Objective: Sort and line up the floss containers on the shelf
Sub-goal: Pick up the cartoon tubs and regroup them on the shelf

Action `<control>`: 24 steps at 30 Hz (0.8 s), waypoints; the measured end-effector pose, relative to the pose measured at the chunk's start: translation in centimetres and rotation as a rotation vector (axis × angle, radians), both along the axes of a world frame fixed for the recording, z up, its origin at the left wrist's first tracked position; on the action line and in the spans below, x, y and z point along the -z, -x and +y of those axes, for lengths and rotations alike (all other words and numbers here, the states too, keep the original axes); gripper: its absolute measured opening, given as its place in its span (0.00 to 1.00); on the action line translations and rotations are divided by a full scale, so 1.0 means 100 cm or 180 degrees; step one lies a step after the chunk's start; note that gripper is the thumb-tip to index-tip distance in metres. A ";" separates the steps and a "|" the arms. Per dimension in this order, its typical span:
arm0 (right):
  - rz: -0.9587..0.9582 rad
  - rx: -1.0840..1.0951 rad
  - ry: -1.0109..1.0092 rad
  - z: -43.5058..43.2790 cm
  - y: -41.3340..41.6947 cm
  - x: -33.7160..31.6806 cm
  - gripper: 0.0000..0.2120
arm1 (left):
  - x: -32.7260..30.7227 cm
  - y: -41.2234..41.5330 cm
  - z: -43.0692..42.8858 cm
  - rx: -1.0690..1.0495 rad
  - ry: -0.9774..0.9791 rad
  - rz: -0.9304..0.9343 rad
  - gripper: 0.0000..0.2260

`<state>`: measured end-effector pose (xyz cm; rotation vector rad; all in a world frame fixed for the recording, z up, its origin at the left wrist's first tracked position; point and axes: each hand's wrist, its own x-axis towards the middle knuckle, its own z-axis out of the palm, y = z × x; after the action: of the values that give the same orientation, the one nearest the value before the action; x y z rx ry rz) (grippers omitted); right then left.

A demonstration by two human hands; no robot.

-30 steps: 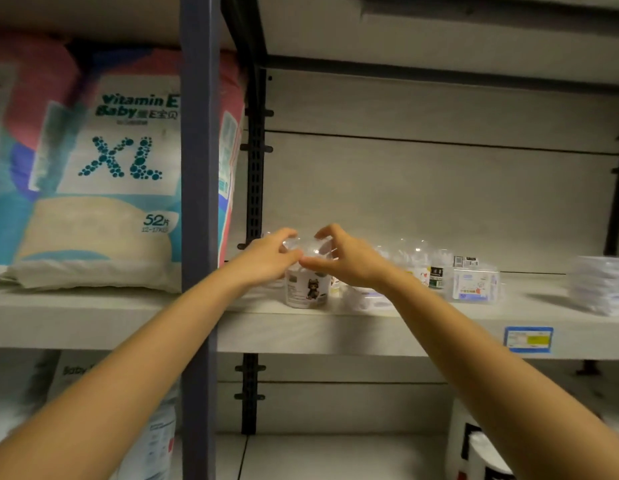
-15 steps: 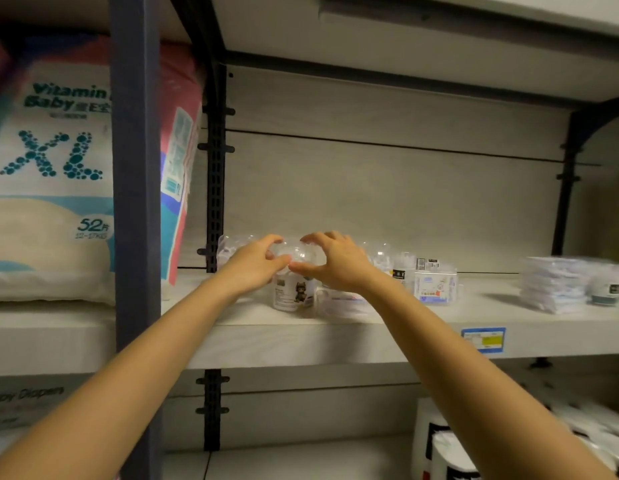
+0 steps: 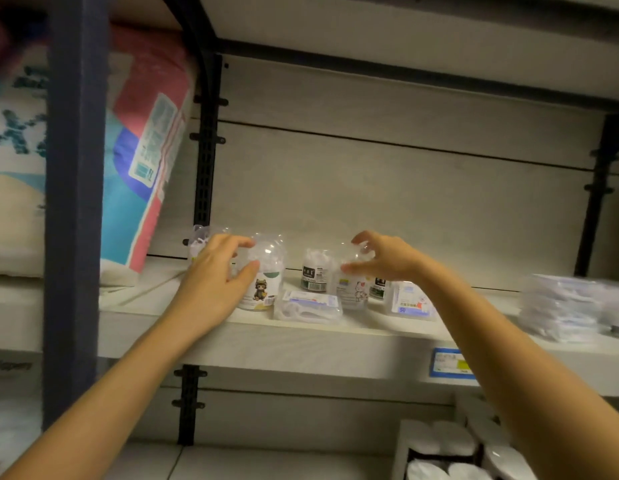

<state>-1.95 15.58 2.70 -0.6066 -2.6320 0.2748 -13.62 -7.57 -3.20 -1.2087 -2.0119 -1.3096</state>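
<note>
Head cam, so here's the deal: left hand (image 3: 214, 282) has thumb and fingers wrapped round the clear dome of the raccoon jar (image 3: 266, 271), and right hand (image 3: 384, 258) is pinching the top of the kitty jar (image 3: 353, 289) a bit further along. Half a second back both hands were bunched on that one raccoon jar, so they've split up. My guess is the first jar is about placed and the second is getting pulled into the row. Both jars stand upright on the shelf (image 3: 301, 344), with a dark-label jar (image 3: 315, 271) behind and between them and a flat box (image 3: 308, 306) lying in front. Jars are slick see-through plastic, round, domed lids, paper labels, stuffed with white picks. Box is a low clear clamshell, and the shelf looks like matte pale laminate.
</note>
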 end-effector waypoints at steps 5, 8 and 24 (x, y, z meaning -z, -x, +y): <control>0.0178 -0.0212 0.0084 -0.002 -0.004 -0.004 0.31 | -0.008 -0.020 0.004 -0.0361 -0.0298 0.0395 0.14; 0.0618 -0.0321 0.0111 -0.013 -0.023 -0.029 0.31 | -0.024 -0.038 0.006 0.0006 -0.0351 0.0520 0.16; -0.0088 -0.1198 0.1019 -0.069 -0.085 -0.046 0.27 | -0.029 -0.069 0.004 0.2168 0.0620 -0.0628 0.47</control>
<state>6.60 8.65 7.30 -0.2028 -2.7358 0.8163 -6.67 -7.18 -0.26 -2.0502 -1.9657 -1.6038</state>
